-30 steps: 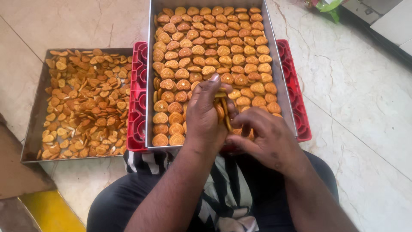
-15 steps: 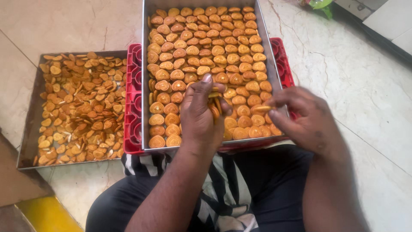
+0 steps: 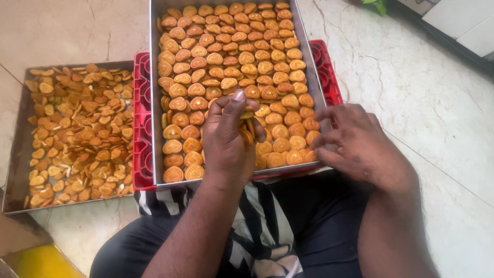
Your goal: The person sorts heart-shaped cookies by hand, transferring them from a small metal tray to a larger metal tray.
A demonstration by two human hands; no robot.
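Metal tray [image 3: 306,67] of heart-shaped biscuits [image 3: 226,56] in rows sits on a plastic crate [image 3: 142,128], directly ahead of the lap. Second tray [image 3: 15,149] of loose biscuits [image 3: 77,128] on the floor [image 3: 422,92], touching the crate's left side.

We hold our left hand [image 3: 229,139] forward, fingers curled shut around a small stack, thumb raised on top; our right hand [image 3: 360,144] lies beside it, palm down, fingers spread loosely; both forearms extend forward.
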